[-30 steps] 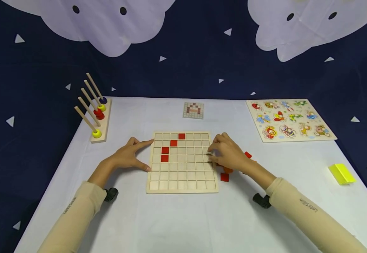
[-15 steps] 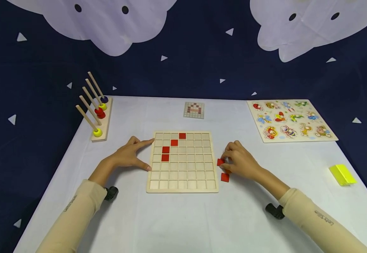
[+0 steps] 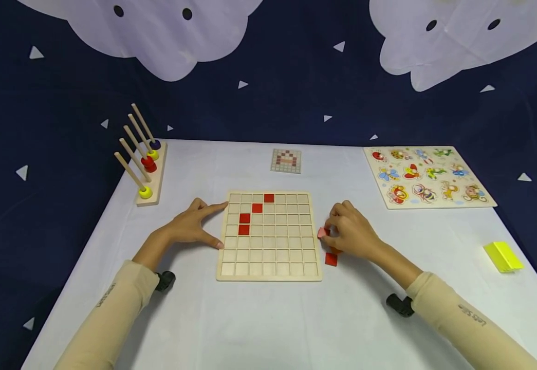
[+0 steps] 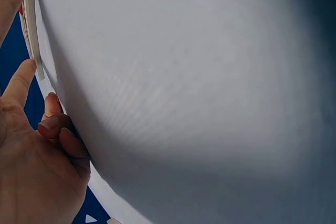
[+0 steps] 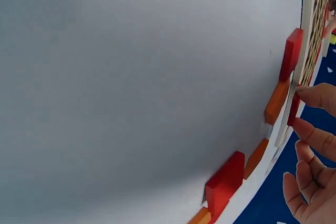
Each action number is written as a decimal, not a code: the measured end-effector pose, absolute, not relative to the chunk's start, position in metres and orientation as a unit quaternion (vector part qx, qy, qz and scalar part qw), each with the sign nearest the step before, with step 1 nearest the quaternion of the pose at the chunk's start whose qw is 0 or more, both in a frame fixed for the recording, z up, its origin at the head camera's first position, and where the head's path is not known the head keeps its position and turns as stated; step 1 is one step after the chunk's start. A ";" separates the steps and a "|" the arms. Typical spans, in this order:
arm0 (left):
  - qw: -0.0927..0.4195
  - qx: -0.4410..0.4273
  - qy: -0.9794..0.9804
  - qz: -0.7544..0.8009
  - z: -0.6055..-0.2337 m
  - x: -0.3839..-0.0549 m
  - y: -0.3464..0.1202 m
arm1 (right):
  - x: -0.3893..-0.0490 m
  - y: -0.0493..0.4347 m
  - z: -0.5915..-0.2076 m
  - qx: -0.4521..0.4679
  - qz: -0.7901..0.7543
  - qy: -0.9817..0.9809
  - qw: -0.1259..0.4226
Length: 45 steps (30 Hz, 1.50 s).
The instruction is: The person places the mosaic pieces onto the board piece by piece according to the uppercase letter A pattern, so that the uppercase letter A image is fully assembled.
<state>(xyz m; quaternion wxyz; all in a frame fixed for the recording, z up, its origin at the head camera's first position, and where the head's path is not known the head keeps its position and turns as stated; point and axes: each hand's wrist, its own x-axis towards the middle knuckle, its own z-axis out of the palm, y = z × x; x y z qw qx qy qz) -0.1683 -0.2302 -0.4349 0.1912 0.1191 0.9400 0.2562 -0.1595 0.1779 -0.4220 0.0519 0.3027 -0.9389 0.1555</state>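
Note:
My left hand (image 3: 189, 225) touches the left edge of the wooden grid board (image 3: 268, 268) with straight thumb and index finger; its other fingers are curled in the left wrist view. On the board several red tiles (image 3: 245, 218) lie in a slanting line at upper left. Just off the board's right edge, my right hand (image 3: 353, 231) pinches a tilted red tile (image 5: 293, 109) between thumb and index finger. Around that hand lie a loose red tile (image 3: 331, 259) and, in the right wrist view, orange tiles (image 5: 277, 102) and more red ones (image 5: 226, 182), partly hidden from the head view.
Behind the board lies a small pattern card (image 3: 286, 169). A peg stacker (image 3: 154, 187) with coloured beads stands at back left. An insect picture puzzle (image 3: 416, 204) lies at back right. A bright yellow block-like item (image 3: 503, 257) sits near the right table edge.
My right hand has drawn back rightward from the board's right edge to the loose tiles and now pinches a red tile, which has tilted up. The left hand has stayed at the board.

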 end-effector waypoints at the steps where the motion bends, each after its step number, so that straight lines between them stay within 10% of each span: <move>1: 0.192 0.119 0.940 0.256 -0.435 -0.168 -0.230 | -0.160 0.178 -0.421 0.303 0.154 -0.939 0.054; 45: 0.198 0.123 0.938 0.257 -0.432 -0.170 -0.230 | -0.157 0.029 -0.423 0.430 0.179 -0.885 -0.006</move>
